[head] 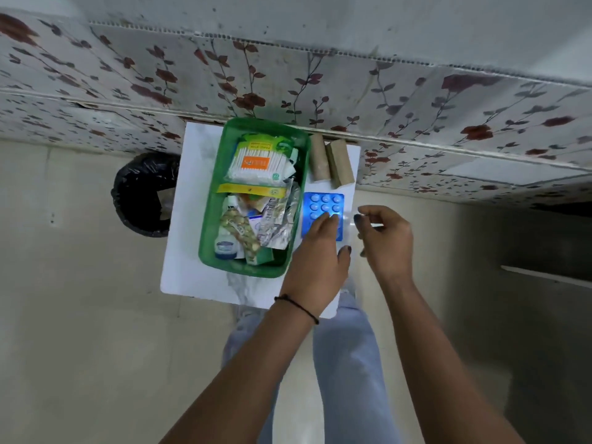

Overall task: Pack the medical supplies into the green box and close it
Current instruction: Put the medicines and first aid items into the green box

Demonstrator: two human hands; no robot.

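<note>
The green box [209,219] stands open on a small white table [182,251]. It is packed with a pack of cotton swabs [256,163], a small white bottle [226,243], foil strips and cartons. A blue blister pack [323,203] of white pills lies on the table just right of the box. The fingers of my left hand [317,257] rest on the pack's near half, with the thumb spread out to the right. My right hand [387,241] hovers right of the pack. Its fingertips pinch a small, blurred, clear plastic item [352,219].
Two brown cardboard rolls [330,163] lie at the table's far right corner, against the floral-papered wall. A black-lined bin [144,193] stands on the floor left of the table. My legs in light jeans are below the table's near edge.
</note>
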